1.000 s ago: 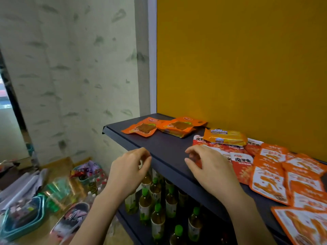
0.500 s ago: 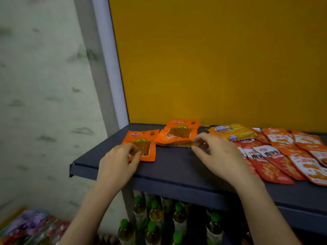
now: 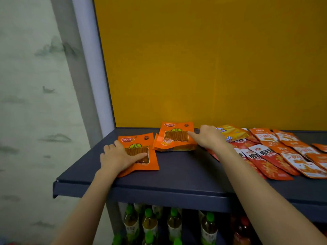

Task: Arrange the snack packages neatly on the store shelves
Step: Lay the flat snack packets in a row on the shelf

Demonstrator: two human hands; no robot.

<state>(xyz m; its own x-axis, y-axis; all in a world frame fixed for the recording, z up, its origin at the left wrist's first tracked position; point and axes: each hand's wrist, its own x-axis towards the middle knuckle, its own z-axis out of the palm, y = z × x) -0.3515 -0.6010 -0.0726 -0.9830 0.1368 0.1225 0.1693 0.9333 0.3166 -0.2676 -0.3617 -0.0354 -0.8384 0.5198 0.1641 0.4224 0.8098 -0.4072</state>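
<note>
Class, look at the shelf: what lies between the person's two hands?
In the head view, two orange packets: the left hand presses the front packet, and the right hand touches the back packet. A narrow strip of bare shelf separates them.

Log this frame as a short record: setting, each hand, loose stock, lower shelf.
setting: dark shelf, yellow back panel
left hand: flat on the front orange packet
right hand: fingertips on the rear orange packet
loose stock: yellow packet; red and orange packets overlapping, at the right
lower shelf: green-capped bottles
</note>
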